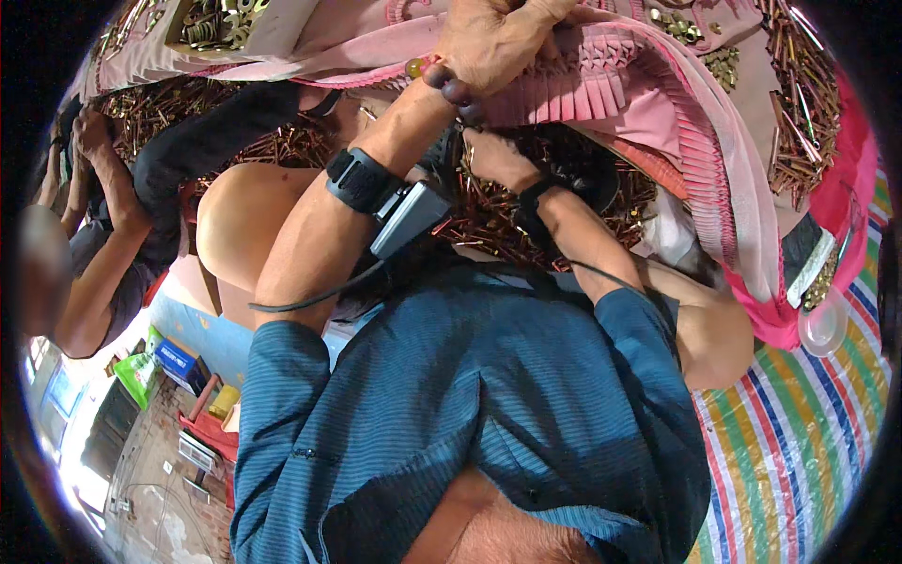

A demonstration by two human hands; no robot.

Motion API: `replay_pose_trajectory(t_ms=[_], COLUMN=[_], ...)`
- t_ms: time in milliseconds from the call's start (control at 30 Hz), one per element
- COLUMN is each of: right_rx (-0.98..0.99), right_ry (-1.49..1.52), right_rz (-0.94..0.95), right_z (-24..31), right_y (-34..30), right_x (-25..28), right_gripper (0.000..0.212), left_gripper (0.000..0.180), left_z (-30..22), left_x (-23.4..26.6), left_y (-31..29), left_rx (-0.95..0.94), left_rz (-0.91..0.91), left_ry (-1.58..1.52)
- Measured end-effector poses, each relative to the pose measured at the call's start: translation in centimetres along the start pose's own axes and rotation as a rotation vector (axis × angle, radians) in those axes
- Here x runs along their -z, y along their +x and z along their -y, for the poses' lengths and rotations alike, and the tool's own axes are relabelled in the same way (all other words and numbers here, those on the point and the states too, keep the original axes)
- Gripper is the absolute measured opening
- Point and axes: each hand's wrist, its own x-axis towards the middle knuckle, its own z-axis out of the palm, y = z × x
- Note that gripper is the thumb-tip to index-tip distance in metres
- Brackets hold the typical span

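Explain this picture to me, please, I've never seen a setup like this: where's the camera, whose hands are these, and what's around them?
There's no machine: a person works with two bare hands. The one picture comes from a fisheye camera worn on the head, looking down, so edges bend and the wearer's blue shirt fills the lower middle. The left hand, with beads at its wrist, is at the top by the pink cloth. Below it, the right hand is by a heap of thin coppery pieces. Brassy parts lie top left; a striped sheet spreads at lower right. Another person's arm shows at left. Whether either grip holds anything, I can't tell.
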Motion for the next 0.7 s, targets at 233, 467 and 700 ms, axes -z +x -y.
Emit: replay_pose_trajectory(t_ms=[233,467,700], right_rx=[0.014,0.281,0.123], right_ry=[-0.124,-0.192,-0.227], right_rz=[-0.362,-0.668,-0.342], right_z=[-6.7,-8.0,-4.9], right_y=[-5.1,-8.5,-12.4], right_x=[0.9,-3.4,-2.5], right_gripper=[0.031,0.032,0.033], left_gripper=[0.025,0.027,0.027], left_z=[-0.3,-0.9,-1.0], left_x=[-6.9,-6.0,-5.8], left_y=[1.5,1.4,1.2], left_rx=[-0.041,0.045,0.011], left_rz=[0.195,0.204,0.215], left_ry=[0.138,0.261,0.295])
